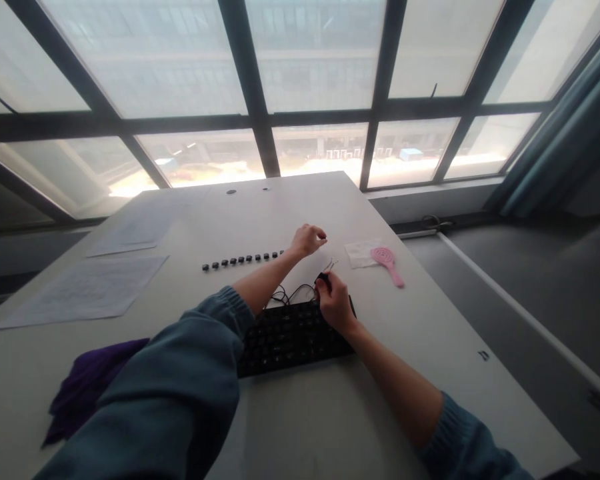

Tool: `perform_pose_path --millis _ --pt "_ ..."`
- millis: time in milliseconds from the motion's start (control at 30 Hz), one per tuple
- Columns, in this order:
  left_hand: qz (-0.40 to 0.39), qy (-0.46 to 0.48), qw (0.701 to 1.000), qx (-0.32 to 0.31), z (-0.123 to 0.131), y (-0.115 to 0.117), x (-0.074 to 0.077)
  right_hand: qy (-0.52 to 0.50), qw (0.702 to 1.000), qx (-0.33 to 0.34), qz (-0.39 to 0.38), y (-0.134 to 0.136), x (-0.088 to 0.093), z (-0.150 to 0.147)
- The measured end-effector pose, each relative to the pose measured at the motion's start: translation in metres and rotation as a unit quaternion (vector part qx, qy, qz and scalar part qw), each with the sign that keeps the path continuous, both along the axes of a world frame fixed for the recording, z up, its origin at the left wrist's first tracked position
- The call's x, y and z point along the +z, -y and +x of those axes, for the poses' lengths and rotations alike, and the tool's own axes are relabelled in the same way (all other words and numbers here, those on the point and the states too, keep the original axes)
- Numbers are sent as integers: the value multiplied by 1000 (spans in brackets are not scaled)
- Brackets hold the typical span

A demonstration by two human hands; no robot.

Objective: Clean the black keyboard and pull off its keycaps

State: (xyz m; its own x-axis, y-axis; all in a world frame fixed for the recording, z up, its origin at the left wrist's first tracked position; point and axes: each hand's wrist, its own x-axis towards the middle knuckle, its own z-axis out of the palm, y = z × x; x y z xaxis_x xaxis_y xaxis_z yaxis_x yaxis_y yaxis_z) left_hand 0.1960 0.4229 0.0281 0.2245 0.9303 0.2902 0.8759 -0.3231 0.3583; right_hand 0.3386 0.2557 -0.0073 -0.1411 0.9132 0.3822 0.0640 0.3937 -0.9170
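Note:
A black keyboard (pixel 290 337) lies on the white table in front of me, its cable (pixel 287 295) coiled behind it. Beyond it, several black keycaps (pixel 241 260) stand in a line running left to right. My left hand (pixel 307 240) is past the right end of that line, fingers pinched on a small dark piece that looks like a keycap (pixel 323 237). Closer to me, over the keyboard's right end, my right hand (pixel 336 303) is closed around the black handle of a wire keycap puller (pixel 324 277), whose thin metal wires point up and away.
To the right, a pink hairbrush (pixel 387 265) rests partly over a clear plastic bag (pixel 360 255). Paper sheets (pixel 87 290) lie at the left, and a crumpled purple cloth (pixel 93 380) sits at the near left. Windows rise behind the table's far edge.

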Motion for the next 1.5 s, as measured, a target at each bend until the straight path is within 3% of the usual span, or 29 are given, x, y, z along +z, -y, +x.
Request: perform_pose_path --millis 300,433,533,667,767,867,1000,1100,1300,1500 --pt "-25 -47 998 15 -1 -5 -21 14 1000 10 -7 2 4 1" --pt "-29 -59 998 9 -5 -3 -19 10 1000 2 -18 2 2 -1" --pt "-22 -62 998 3 -9 5 -9 7 1000 -4 -10 2 2 -1" --pt "-2 -63 998 5 -17 38 14 19 999 -47 15 3 1 1" --pt "-8 -71 997 -12 -23 81 29 52 996 -68 40 3 2 2" --pt "-22 -56 998 -35 -25 130 35 87 994 -36 60 3 6 3" --pt "-49 -22 998 -34 -22 185 26 131 989 6 66 3 9 7" --pt "-59 -1 998 -24 -17 210 12 155 986 6 62 1 8 11" --pt "-40 35 998 13 -6 232 -9 157 986 23 50 -2 5 13" --pt "-25 38 998 30 4 239 -14 164 985 26 41 -4 -3 11"
